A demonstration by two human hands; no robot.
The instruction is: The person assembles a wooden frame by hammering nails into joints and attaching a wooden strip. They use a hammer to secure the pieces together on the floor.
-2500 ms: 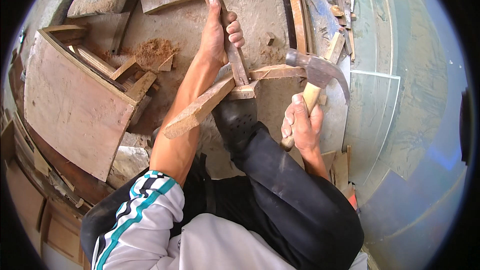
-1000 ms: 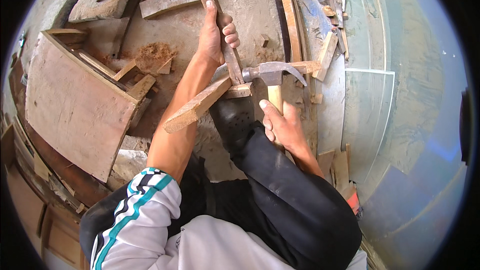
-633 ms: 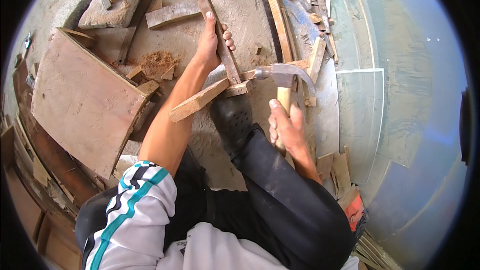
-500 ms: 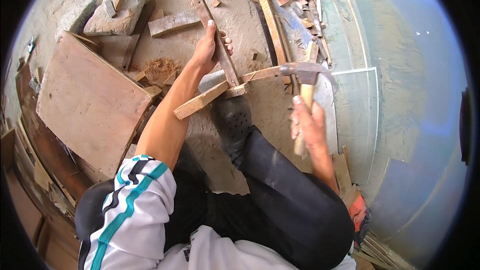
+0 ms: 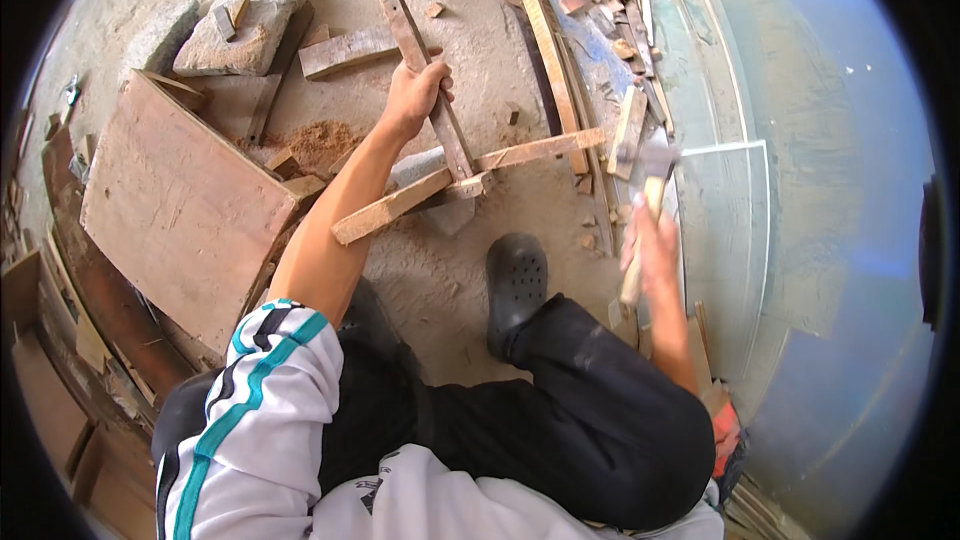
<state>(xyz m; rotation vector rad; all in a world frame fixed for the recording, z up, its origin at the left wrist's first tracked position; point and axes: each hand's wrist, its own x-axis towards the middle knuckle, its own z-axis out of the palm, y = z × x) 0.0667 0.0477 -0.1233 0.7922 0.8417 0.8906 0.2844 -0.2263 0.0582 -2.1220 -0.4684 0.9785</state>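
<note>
My left hand is closed around a long dark wooden bar, part of a joined wooden frame. At the bar's near end a lighter wooden crosspiece meets it, with another strip running off to the right. My right hand grips a claw hammer by its pale wooden handle. The hammer head, blurred by motion, is to the right of the strip's end and apart from it.
A box-like wooden panel stands at the left. Beyond it lie a stone block, a wood offcut and a sawdust pile. Long planks and scraps line the right, beside glass sheets. My right shoe rests near the frame.
The hammer in my right hand has moved right, away from the strip's end. My right foot has shifted back and right from under the frame. My left hand keeps its hold.
</note>
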